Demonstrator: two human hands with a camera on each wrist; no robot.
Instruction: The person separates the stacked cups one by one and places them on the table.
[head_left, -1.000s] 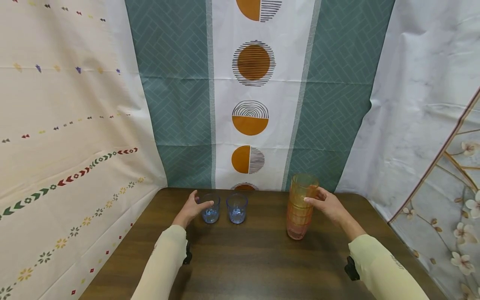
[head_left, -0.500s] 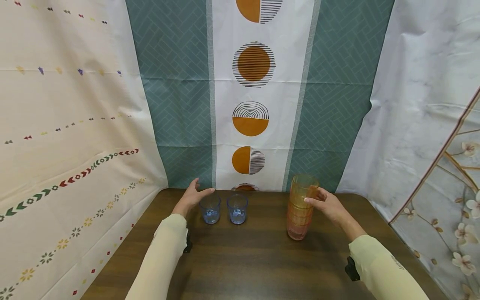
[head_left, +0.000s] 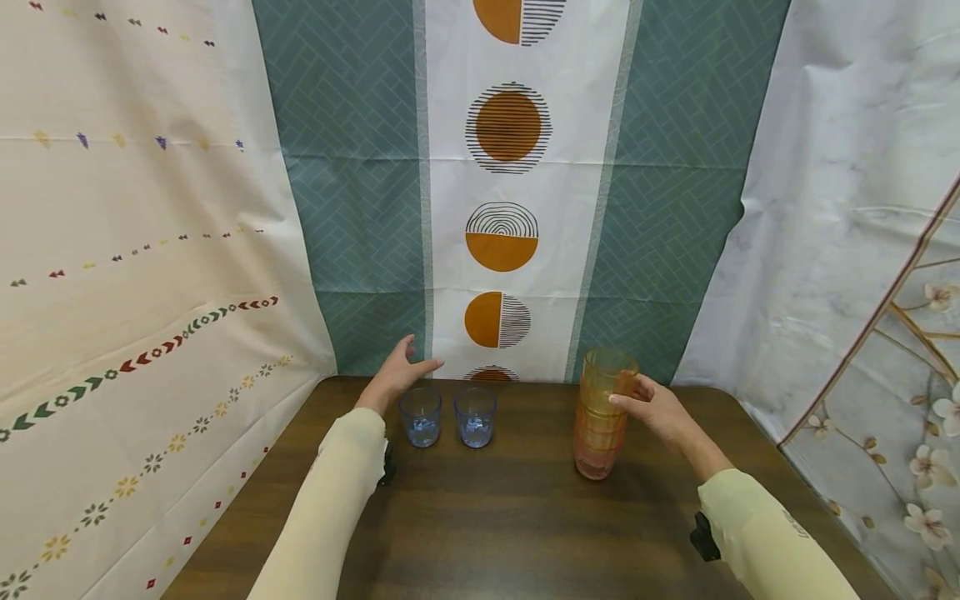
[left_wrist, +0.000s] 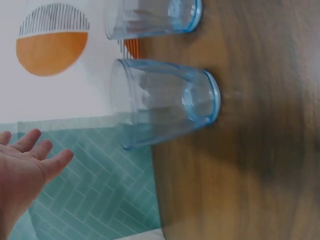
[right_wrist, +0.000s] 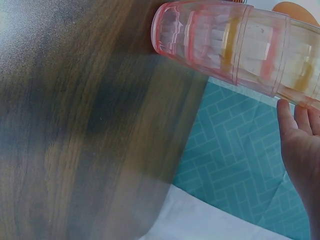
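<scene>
On the table stand two clear blue plastic tumblers, a left one (head_left: 423, 427) and a right one (head_left: 476, 423). Just above and behind the left tumbler's rim is my left hand (head_left: 396, 377), fingers spread, holding nothing. In the left wrist view that hand (left_wrist: 22, 167) is apart from the nearer tumbler (left_wrist: 165, 102). A tall stack of nested tumblers (head_left: 598, 421), pink at the bottom and yellow at the top, stands upright at the right. My right hand (head_left: 660, 412) grips its upper part, thumb on the near side; the far fingers are partly seen through the plastic.
The dark wooden table (head_left: 517, 525) ends at a hanging green and white patterned cloth (head_left: 367, 250) close behind the tumblers. A cream cloth (head_left: 150, 333) borders the left side and a floral white cloth (head_left: 840, 333) the right.
My left hand has let go of the left blue tumbler, rising and then shifting right above it. The right hand and the stack have not moved.
</scene>
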